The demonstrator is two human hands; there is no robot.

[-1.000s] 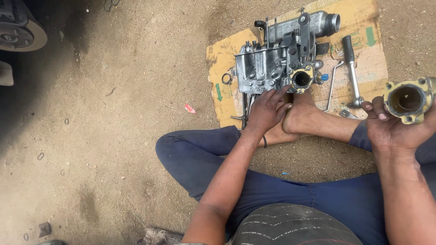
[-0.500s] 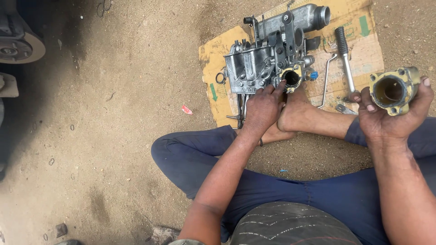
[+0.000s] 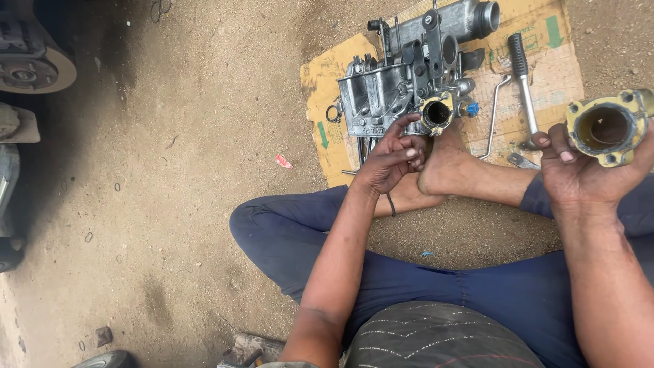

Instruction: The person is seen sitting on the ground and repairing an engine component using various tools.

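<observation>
At right edge of head view: right hand (image 3: 579, 170) clamped around a yellowish cast flange housing (image 3: 606, 127), bore facing up toward camera, held in the air clear of the ground and well apart from the rest.

Centre: left hand (image 3: 390, 160) not gripping anything, fingers loosely curled, fingertips touching the lower edge of the grey engine casting (image 3: 398, 88) beside its round brass-coloured port (image 3: 437, 113). A thin black ring (image 3: 392, 204), O-ring by the look, hanging under the left wrist; can't tell whether looped on a finger or just lying against the foot. Bare foot (image 3: 443, 167) pressed against the casting just below the port, apparently bracing it.

Casting standing on a sheet of cardboard (image 3: 327, 75) laid on the dirt ground (image 3: 191, 136). Also on the cardboard, right of the casting: ratchet handle (image 3: 523, 82), a bent metal rod (image 3: 495, 112), a small flat bit (image 3: 523, 161) near the right thumb.

Status, as judged: housing off the casting, port open and bare, so 2 parts separate, nothing mated. Seating the housing and fastening look outstanding; no bolts visible in its ear holes. Ring not seated anywhere visible.

Far left: brake disc (image 3: 30, 65) of a vehicle, unrelated.
</observation>
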